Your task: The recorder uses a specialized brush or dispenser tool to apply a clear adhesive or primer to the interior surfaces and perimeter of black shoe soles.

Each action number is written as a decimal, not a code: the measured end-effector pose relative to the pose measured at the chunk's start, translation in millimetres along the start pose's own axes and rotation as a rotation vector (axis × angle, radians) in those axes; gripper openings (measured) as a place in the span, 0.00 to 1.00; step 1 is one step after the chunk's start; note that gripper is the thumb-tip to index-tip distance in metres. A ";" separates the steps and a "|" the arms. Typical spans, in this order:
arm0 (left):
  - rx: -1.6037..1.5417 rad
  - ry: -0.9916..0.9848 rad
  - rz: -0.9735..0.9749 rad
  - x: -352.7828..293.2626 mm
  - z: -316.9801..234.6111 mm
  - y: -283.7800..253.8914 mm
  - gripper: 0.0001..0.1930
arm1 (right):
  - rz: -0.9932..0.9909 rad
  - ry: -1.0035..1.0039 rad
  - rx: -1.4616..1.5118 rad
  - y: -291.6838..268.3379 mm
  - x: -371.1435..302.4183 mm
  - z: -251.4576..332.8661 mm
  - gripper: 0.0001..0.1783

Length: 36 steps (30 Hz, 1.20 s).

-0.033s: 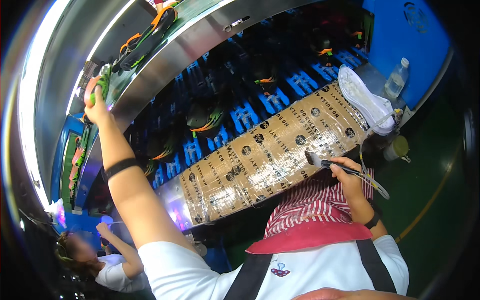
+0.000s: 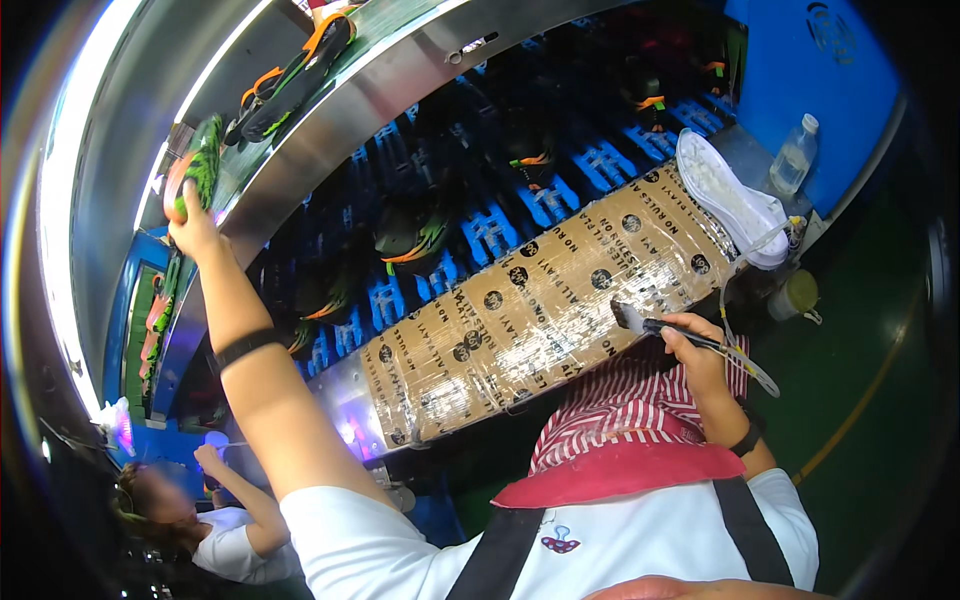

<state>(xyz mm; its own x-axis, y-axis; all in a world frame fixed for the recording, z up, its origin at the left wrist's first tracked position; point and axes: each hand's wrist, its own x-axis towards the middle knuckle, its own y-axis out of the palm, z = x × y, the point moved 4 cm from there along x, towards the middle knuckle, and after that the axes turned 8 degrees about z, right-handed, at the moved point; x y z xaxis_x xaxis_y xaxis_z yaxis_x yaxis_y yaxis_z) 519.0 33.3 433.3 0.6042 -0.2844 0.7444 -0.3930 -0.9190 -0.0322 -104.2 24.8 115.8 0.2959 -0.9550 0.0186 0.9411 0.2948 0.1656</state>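
Note:
Raised at the far left, my left hand (image 2: 195,232) is closed around a shoe sole (image 2: 203,168), green and black on one face and orange-pink along its side. The sole is beside a metal-edged conveyor (image 2: 290,165). My right hand (image 2: 698,350) grips a brush (image 2: 668,328) by its black handle; a thin clear tube (image 2: 752,368) runs by that handle. The brush's dark bristles (image 2: 622,314) point left, over the near side of a cardboard-covered ledge (image 2: 560,300). Whether they touch the cardboard, I cannot tell.
Black shoes with orange and green trim (image 2: 410,238) stand in a row behind the ledge among blue supports (image 2: 490,232). More shoe parts (image 2: 300,85) lie on the conveyor. A white sole-shaped piece (image 2: 728,200), clear bottle (image 2: 793,158) and jar (image 2: 797,297) are at right. A co-worker (image 2: 215,530) is lower left.
The sole in my left hand has turned slightly, showing more of its green-and-black face, and the hand has shifted a little. My right hand and the brush look unchanged.

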 end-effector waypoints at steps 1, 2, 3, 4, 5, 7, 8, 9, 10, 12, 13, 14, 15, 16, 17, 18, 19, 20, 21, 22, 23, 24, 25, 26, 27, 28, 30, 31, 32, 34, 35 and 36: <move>-0.245 0.029 -0.012 -25.2 -15.0 9.4 0.19 | -0.012 0.023 0.009 -2.4 -0.3 0.2 0.10; -0.276 -0.014 0.032 -46.6 -25.5 6.8 0.20 | -0.013 0.021 0.012 -4.0 -1.3 0.8 0.10; -0.331 0.105 0.057 -75.3 -42.0 11.2 0.20 | -0.030 0.022 0.005 -5.9 -1.5 0.7 0.11; -0.297 0.164 0.179 -114.0 -70.6 29.0 0.23 | -0.065 0.023 -0.005 -10.7 -1.4 0.2 0.11; -0.260 0.223 0.217 -142.7 -92.9 19.3 0.27 | -0.066 0.016 -0.016 -9.2 -2.3 7.8 0.12; -0.360 0.194 0.269 -208.0 -104.6 13.0 0.30 | -0.093 0.022 -0.014 -11.2 2.9 9.1 0.12; -0.348 0.179 0.302 -239.0 -105.5 13.2 0.31 | -0.139 0.014 -0.016 -15.7 2.0 9.4 0.12; -0.331 0.167 0.330 -269.1 -104.5 10.0 0.32 | -0.165 0.005 -0.021 -20.8 2.7 5.8 0.12; -0.464 0.047 0.337 -298.4 -92.5 0.0 0.36 | -0.153 0.005 -0.017 -21.3 3.2 5.1 0.12; -0.461 0.002 0.295 -361.9 -87.1 -2.5 0.29 | -0.176 -0.032 0.013 -21.0 4.4 4.8 0.14; -0.500 -0.104 0.379 -392.5 -82.8 0.5 0.20 | -0.178 -0.031 0.019 -19.8 4.7 7.4 0.14; -0.194 0.059 0.443 -412.4 -89.0 2.7 0.18 | -0.175 -0.027 0.018 -18.9 5.1 7.9 0.14; -0.462 -0.211 0.570 -433.5 -90.1 10.5 0.21 | -0.176 -0.030 0.030 -18.9 5.9 7.5 0.14; -0.433 -0.363 0.685 -452.4 -81.3 11.9 0.22 | -0.180 -0.036 0.046 -19.8 5.2 7.6 0.14; -0.306 -0.433 0.748 -466.2 -69.4 12.1 0.22 | -0.175 -0.030 0.061 -19.2 5.0 5.9 0.14; -0.328 -0.483 0.813 -474.5 -61.9 18.9 0.22 | -0.179 -0.031 0.063 -19.0 4.3 5.7 0.14; -0.218 -0.490 0.910 -487.8 -50.1 20.3 0.22 | -0.165 -0.019 0.064 -18.4 3.6 5.4 0.14; -0.109 -0.492 1.008 -500.4 -40.4 20.9 0.22 | -0.156 -0.010 0.066 -18.2 2.9 5.1 0.14; -0.009 -0.367 1.023 -505.7 -36.1 23.0 0.23 | -0.157 -0.018 0.033 -18.1 3.0 6.3 0.13; 0.088 -0.241 1.034 -510.3 -35.0 25.5 0.24 | -0.148 -0.015 0.044 -16.4 1.7 6.1 0.13; -0.021 -0.313 0.974 -513.3 -30.7 27.5 0.28 | -0.135 -0.015 0.047 -14.5 0.9 6.0 0.13; -0.031 -0.302 0.990 -511.4 -27.9 28.0 0.28 | -0.121 -0.017 0.051 -12.9 0.1 5.9 0.12; 0.113 -0.206 1.022 -498.9 -35.1 32.0 0.32 | -0.122 -0.012 0.049 -13.7 -1.0 4.5 0.12; 0.261 -0.108 1.040 -484.9 -44.6 34.6 0.38 | -0.119 -0.013 0.054 -12.2 -2.0 8.3 0.12; 0.219 -0.473 1.054 -473.2 -42.3 34.9 0.44 | -0.114 -0.020 0.049 -13.7 -3.6 7.7 0.12; 0.389 -0.290 0.979 -453.1 -44.1 34.1 0.42 | -0.099 -0.028 0.046 -13.0 -4.4 8.2 0.12; 0.438 -0.057 0.828 -403.8 -43.4 38.2 0.40 | -0.093 -0.029 0.034 -13.5 -4.6 9.2 0.11; 0.460 0.164 0.733 -374.3 -48.2 41.5 0.39 | -0.081 -0.024 0.029 -12.4 -4.9 10.4 0.11; 0.403 0.169 0.672 -340.1 -62.6 54.7 0.37 | -0.092 -0.026 0.027 -13.6 -5.2 9.8 0.11; 0.415 0.380 0.452 -272.4 -84.2 68.3 0.35 | -0.072 -0.019 0.028 -12.9 -4.9 8.8 0.11; 0.388 0.412 0.371 -240.2 -94.2 78.1 0.35 | -0.060 -0.016 0.020 -12.8 -4.8 7.7 0.11; 0.359 0.443 0.290 -209.5 -103.4 88.7 0.35 | -0.050 -0.015 0.010 -12.9 -5.2 7.3 0.11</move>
<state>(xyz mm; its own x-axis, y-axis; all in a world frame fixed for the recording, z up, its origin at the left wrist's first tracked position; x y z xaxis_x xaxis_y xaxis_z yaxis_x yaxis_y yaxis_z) 285.9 39.6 343.4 0.1340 -0.4661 0.8745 -0.1945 -0.8777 -0.4379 -119.0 25.7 120.7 0.2457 -0.9690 0.0244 0.9531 0.2461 0.1764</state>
